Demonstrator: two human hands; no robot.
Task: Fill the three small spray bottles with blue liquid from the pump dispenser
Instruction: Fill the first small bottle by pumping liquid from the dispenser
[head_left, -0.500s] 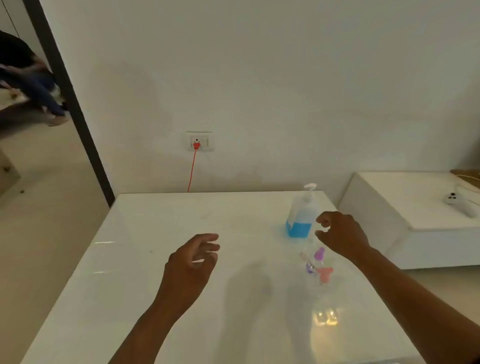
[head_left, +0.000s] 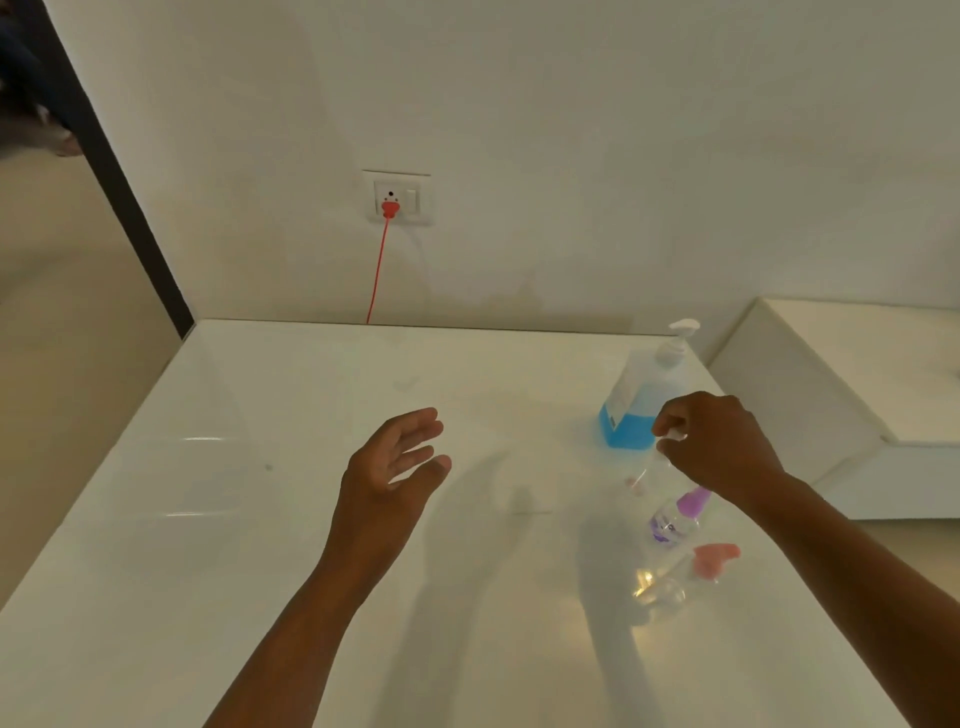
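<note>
1. My right hand (head_left: 722, 447) is over the table's (head_left: 208, 571) right side, fingers curled down around the white top of a clear spray bottle (head_left: 655, 470); it appears to pinch it, though the blur leaves the contact uncertain.
2. That bottle sits just in front of the dispenser (head_left: 641, 395), which stands upright near the far right corner, blue liquid filling its lower part.
3. Two more bottles lie nearer me, below my right wrist: the purple-capped bottle (head_left: 675, 519), then the pink-capped bottle (head_left: 675, 577).
4. My left hand (head_left: 389, 467) hovers mid-table, fingers loose and spread, holding nothing, well apart from the bottles.
5. A red cord (head_left: 378, 270) hangs from the wall socket (head_left: 397, 200).
</note>
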